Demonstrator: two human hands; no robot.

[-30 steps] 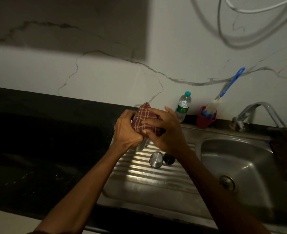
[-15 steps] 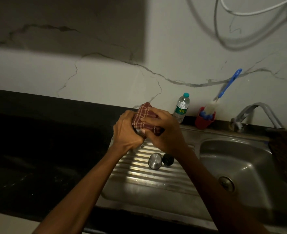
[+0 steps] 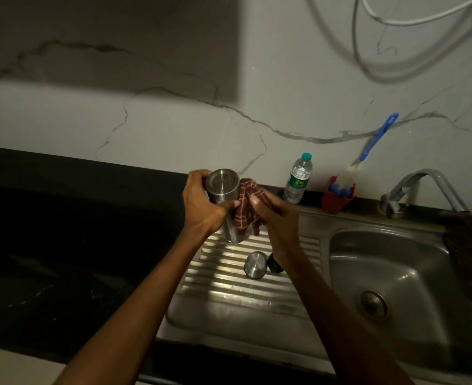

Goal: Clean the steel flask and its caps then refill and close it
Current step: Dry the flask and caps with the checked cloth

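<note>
My left hand (image 3: 203, 208) grips the steel flask (image 3: 223, 190), which is upside down above the ribbed drainboard (image 3: 229, 284) with its flat base facing me. My right hand (image 3: 275, 215) holds a red checked cloth (image 3: 247, 211) against the flask's right side. On the drainboard below lie the steel outer cap (image 3: 255, 264) and, touching it on the right, the black inner cap (image 3: 274, 266), partly hidden by my right wrist. The flask's mouth is hidden from view.
A plastic water bottle (image 3: 298, 179) stands at the wall. Right of it a red cup (image 3: 336, 197) holds a blue-handled bottle brush (image 3: 374, 141). The tap (image 3: 424, 187) arches over the sink basin (image 3: 396, 273). Black countertop lies to the left.
The cloth was bunched over the flask's top under both hands. Now it has slid down to the right side, and the flask's steel base is bare.
</note>
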